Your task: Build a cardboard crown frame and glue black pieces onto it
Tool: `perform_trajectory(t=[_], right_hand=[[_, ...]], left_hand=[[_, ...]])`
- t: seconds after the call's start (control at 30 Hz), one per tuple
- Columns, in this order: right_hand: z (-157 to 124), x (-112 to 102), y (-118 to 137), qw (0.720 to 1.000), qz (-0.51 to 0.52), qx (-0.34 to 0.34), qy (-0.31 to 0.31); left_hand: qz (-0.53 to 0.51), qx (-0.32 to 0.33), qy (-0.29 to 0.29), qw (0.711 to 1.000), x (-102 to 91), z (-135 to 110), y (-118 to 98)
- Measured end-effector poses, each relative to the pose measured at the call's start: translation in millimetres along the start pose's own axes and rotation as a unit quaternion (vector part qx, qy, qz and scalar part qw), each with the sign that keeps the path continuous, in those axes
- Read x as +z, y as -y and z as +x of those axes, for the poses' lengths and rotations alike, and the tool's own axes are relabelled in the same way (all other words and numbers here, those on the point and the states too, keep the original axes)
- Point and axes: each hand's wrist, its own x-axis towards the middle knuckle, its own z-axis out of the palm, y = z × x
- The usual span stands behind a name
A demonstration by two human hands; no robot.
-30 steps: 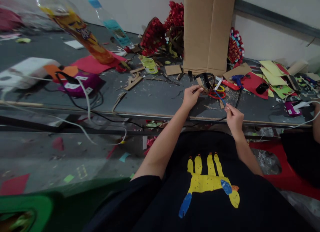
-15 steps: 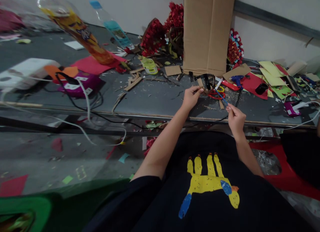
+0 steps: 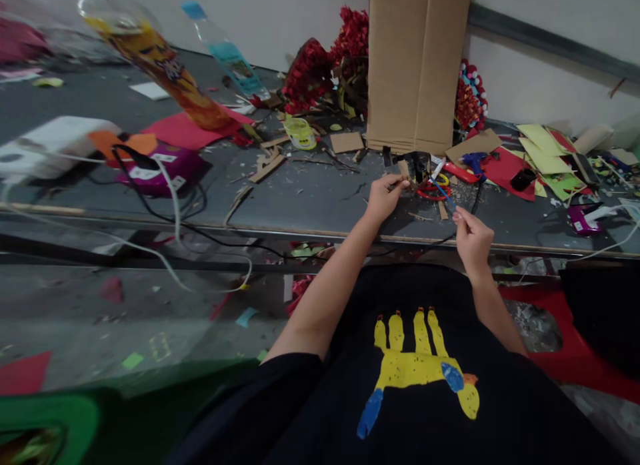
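Observation:
My left hand (image 3: 387, 195) is closed, its fingertips pinching a small brown cardboard piece (image 3: 403, 167) over the grey table. A glossy black part (image 3: 418, 166) sits against the cardboard's right side; whether the two are joined I cannot tell. In my right hand (image 3: 474, 237), also closed, is the lower end of a thin blue stick (image 3: 444, 196), slanting up and left with its far tip near the black part. The kind of stick is too small to make out. Just behind it on the table lie red-and-yellow-handled scissors (image 3: 434, 192).
A tall cardboard panel (image 3: 419, 65) stands behind the hands. A blue glue gun (image 3: 475, 161) and a small black pot (image 3: 523, 179) lie to the right. Left are a yellow tub (image 3: 300, 133), bottles (image 3: 167, 75), cardboard scraps and a purple box (image 3: 163, 170). Cables hang over the front edge.
The cardboard piece in my left hand has tilted slightly, showing more of its brown face. My right hand has shifted only a little to the right with the blue stick.

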Motion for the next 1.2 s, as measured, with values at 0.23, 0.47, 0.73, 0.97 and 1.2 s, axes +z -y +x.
perform_trajectory(t=[0.23, 0.47, 0.73, 0.97, 1.2], right_hand=[[5.1, 9.1, 6.1, 0.999, -0.021, -0.008, 0.024], [-17.7, -3.2, -4.8, 0.999, -0.024, 0.010, 0.044], [7.5, -11.9, 11.0, 1.000, -0.005, -0.016, -0.006], [24.9, 0.8, 14.5, 1.000, -0.015, -0.011, 0.009], [20.9, 0.8, 17.3, 0.999, -0.019, -0.029, 0.005]], left_hand=[[0.021, 0.018, 0.002, 1.000, 0.6, -1.0, -4.7], [0.017, 0.020, -0.001, 1.000, 0.5, -0.1, -3.1], [0.020, 0.015, 0.004, 1.000, 0.7, -1.1, -4.3], [0.029, 0.028, 0.006, 0.999, 2.2, -1.5, -2.9], [0.033, 0.030, 0.011, 0.999, 2.2, -1.0, -3.2]])
